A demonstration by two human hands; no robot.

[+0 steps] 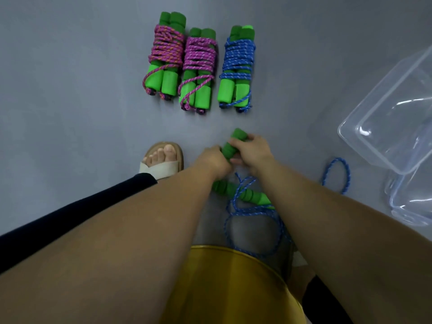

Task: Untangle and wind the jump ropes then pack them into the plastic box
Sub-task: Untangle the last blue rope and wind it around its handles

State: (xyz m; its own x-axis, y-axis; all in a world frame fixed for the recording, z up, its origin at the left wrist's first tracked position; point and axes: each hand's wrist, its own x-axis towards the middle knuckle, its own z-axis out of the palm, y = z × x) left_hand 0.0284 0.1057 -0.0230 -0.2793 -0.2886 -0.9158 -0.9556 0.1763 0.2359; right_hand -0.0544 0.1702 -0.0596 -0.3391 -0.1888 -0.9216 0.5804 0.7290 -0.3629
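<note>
Floor (70, 90) carries three wound jump ropes in a row at far centre: a pink-and-orange bundle (164, 54), a pink bundle (198, 69) touching it, and a blue bundle (238, 66) just beside. Nearer, right of a sandalled foot (163, 160), the left hand (214, 163) and right hand (253, 153) both curl their fingers round one green foam handle (233, 142). A second handle (243, 194) and the loose blue rope (254, 213) lie on the near side of the hands, one loop reaching right toward the clear plastic box (374, 146) at the right edge.

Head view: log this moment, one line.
left hand, right hand: grip green handle | blue rope: loose | wound ropes: three on floor
</note>
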